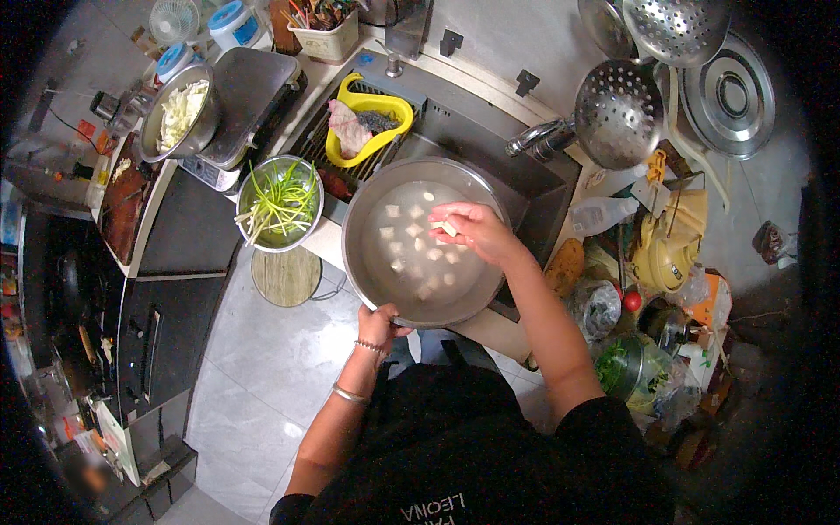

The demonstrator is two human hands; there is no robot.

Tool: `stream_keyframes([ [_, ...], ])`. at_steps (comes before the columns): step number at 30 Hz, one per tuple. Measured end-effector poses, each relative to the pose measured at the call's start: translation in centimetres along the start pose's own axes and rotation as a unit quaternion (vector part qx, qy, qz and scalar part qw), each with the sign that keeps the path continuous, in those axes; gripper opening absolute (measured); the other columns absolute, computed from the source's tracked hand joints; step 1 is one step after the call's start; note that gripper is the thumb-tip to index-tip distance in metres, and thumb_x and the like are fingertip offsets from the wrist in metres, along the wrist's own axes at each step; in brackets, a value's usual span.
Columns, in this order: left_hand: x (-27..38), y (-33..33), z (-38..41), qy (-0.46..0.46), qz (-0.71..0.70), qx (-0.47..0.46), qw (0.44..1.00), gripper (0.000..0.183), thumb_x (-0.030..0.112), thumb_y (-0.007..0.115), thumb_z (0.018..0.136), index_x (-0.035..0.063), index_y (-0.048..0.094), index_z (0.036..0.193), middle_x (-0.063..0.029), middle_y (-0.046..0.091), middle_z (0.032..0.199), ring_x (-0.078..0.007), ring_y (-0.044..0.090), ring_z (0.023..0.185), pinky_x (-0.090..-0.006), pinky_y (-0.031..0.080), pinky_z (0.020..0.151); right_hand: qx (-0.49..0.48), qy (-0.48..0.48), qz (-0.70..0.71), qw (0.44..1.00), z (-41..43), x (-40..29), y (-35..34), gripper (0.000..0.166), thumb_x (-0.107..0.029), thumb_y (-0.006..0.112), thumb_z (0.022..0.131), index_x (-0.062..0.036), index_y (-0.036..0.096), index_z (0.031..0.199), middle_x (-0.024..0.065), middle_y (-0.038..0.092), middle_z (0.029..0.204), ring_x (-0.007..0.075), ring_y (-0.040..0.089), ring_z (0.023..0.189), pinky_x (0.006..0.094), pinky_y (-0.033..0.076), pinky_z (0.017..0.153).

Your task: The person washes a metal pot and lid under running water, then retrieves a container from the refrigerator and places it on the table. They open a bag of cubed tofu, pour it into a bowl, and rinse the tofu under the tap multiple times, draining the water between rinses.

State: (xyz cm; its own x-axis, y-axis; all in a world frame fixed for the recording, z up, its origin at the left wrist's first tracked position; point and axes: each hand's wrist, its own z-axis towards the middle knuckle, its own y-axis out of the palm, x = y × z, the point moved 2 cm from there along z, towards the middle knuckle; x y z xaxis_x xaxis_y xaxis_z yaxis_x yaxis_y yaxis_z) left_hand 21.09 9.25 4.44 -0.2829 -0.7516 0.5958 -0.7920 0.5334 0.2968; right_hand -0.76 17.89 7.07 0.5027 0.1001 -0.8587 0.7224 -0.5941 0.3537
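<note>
A wide stainless steel basin rests at the front edge of the sink, with cloudy water in it. Several pale, cube-like food pieces lie in the water; what food they are I cannot tell. My left hand grips the basin's near-left rim. Over the right half of the basin, my right hand holds a few pale pieces in its curled fingers. Left of the basin stands a steel bowl of green scallions.
Behind the basin, a yellow strainer basket with a cloth sits on the sink rack. A faucet juts in from the right. Perforated ladles hang at right, above bottles and bags. A pot of chopped pale vegetable stands far left.
</note>
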Motion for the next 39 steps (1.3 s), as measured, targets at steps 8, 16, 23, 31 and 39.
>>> stream_keyframes([
  [8,-0.1,-0.2,0.2,0.000,0.008,-0.007,1.000,0.031,-0.005,0.045,0.070,-0.0105,0.046,0.101,-0.0168,0.058,0.081,-0.0249,0.061,0.060,-0.0314,0.053,0.043,0.011,0.127,-0.716,0.686,0.5,2.1,-0.2,0.021,-0.014,0.051,0.083,-0.0003,0.057,0.096,0.0191,0.058,0.100,0.0293,0.061,0.084,0.0380,0.050,0.070],
  [16,0.2,0.0,-0.1,0.007,0.009,0.007,1.000,0.029,-0.004,0.046,0.070,-0.0102,0.048,0.098,-0.0151,0.059,0.078,-0.0244,0.061,0.058,-0.0312,0.053,0.043,-0.143,0.050,-0.770,0.620,-1.6,8.9,2.2,0.020,-0.010,0.054,0.073,-0.0030,0.057,0.092,0.0174,0.061,0.078,0.0338,0.061,0.075,0.0447,0.049,0.062],
  [23,-0.3,-0.2,0.4,0.009,0.018,-0.001,1.000,0.028,-0.003,0.046,0.071,-0.0103,0.050,0.097,-0.0162,0.060,0.080,-0.0247,0.062,0.060,-0.0307,0.053,0.043,-0.205,0.175,-0.302,0.914,-0.2,9.9,-1.9,0.036,-0.004,0.061,0.073,0.0019,0.053,0.107,0.0101,0.063,0.081,0.0191,0.062,0.077,0.0332,0.049,0.063],
  [31,0.0,-0.2,0.2,0.004,0.022,-0.004,1.000,0.026,-0.004,0.045,0.073,-0.0119,0.049,0.097,-0.0172,0.060,0.080,-0.0255,0.062,0.060,-0.0302,0.053,0.042,-0.156,0.019,-0.029,0.987,-1.6,-1.8,3.6,0.037,0.007,0.061,0.074,0.0029,0.052,0.110,0.0132,0.060,0.096,0.0194,0.060,0.088,0.0293,0.047,0.080],
  [39,-0.1,-0.1,0.3,-0.003,0.027,0.002,1.000,0.031,-0.004,0.046,0.071,-0.0114,0.045,0.101,-0.0170,0.059,0.081,-0.0258,0.061,0.059,-0.0308,0.053,0.042,-0.118,-0.008,-0.025,0.993,-2.7,-4.2,5.3,0.033,0.007,0.059,0.075,0.0046,0.052,0.108,0.0146,0.060,0.098,0.0228,0.062,0.085,0.0287,0.051,0.075],
])
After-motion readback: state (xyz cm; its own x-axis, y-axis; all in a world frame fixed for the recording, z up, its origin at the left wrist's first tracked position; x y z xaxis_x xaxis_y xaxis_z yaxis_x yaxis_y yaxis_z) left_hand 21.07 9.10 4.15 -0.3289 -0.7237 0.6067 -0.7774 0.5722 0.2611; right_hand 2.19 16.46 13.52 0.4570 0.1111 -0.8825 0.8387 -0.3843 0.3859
